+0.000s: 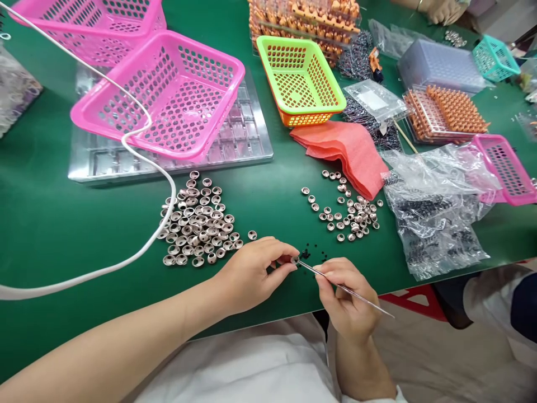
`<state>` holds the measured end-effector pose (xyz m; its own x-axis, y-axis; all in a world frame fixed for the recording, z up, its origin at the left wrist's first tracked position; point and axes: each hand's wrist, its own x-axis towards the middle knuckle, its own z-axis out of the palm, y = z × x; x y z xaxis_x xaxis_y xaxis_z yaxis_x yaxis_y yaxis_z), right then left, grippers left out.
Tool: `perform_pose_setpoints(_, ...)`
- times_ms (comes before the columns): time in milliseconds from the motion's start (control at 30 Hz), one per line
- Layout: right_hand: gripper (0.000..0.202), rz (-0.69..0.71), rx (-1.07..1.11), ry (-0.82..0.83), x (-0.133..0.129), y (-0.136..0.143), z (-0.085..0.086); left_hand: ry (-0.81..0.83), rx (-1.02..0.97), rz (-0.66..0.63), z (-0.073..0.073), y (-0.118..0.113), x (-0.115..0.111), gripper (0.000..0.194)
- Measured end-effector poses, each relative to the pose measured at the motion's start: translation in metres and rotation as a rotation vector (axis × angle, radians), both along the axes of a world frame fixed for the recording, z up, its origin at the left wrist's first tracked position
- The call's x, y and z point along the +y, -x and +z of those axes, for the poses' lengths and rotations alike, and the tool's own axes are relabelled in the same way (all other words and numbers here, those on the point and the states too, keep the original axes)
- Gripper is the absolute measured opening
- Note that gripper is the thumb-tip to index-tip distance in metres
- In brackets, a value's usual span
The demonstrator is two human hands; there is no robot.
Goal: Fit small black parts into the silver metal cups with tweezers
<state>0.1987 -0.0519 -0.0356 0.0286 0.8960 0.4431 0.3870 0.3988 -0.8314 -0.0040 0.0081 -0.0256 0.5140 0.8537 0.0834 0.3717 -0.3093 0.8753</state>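
Note:
Between the thumb and fingertips of my left hand (255,271) is a small metal ring-shaped cap (295,259), mostly covered by the fingers. My right hand (350,296) grips a thin metal rod-like tool (356,294), perhaps tweezers, whose tip meets the cap. Tiny black pieces (306,254) lie on the green table just beyond the fingertips. To the left is a large pile of similar caps (201,221), with a lone cap (252,235) near my left wrist. A smaller group of caps (356,215) lies beyond my right hand.
A white cable (168,184) crosses the left side, over a pink basket (201,106) standing on a metal tray (251,134). Behind are a green basket (302,101) and red cloth (344,151). Plastic bags (436,224) lie right. Another person's hands (442,10) show far right.

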Motion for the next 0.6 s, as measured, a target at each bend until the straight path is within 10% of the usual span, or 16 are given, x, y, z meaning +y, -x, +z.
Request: perform_pose_setpoints(600, 0.032, 0.045, -0.085, 0.01, -0.0015, -0.0014, -0.0011, -0.026, -0.002, 0.001, -0.0014, 0.0009, -0.002, 0.011)
